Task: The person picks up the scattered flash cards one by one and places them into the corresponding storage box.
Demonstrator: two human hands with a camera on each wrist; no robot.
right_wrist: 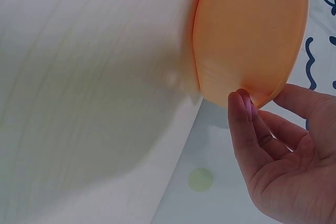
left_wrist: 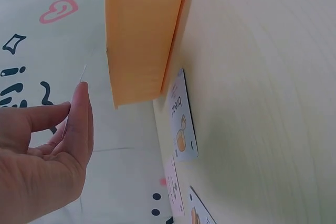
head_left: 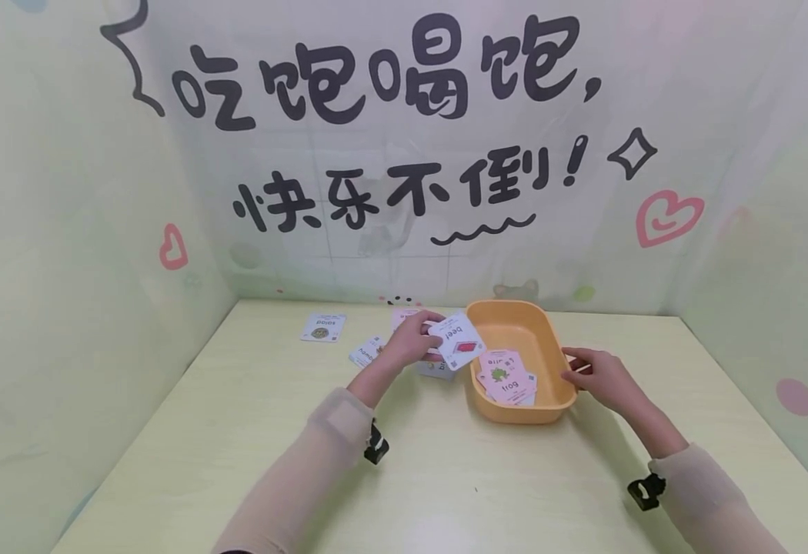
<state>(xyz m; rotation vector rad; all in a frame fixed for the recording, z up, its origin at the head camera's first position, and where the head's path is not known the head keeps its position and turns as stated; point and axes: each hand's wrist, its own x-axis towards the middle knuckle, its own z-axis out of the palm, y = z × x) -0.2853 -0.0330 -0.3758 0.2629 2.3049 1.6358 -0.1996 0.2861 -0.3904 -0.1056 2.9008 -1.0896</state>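
My left hand point(head_left: 412, 338) pinches a white card point(head_left: 457, 342) marked "beef" between thumb and fingers, just above the left rim of an orange plastic bin point(head_left: 549, 327). In the left wrist view that card shows only as a thin edge. My right hand point(head_left: 608, 378) holds the bin's right rim, its thumb at the rim and its fingers against the outer wall, as the right wrist view shows. Inside the bin lie several overlapping cards, with a pink "frog" card point(head_left: 508, 387) on top.
Under and beside my left hand lie more cards: a "bread" card point(left_wrist: 184, 124), a partly covered "hamburger" card point(head_left: 365, 352) and a pink card point(head_left: 401, 316). A "salad" card point(head_left: 323, 327) lies farther left. A printed wall sheet point(head_left: 390, 269) stands behind the pale table point(head_left: 404, 477).
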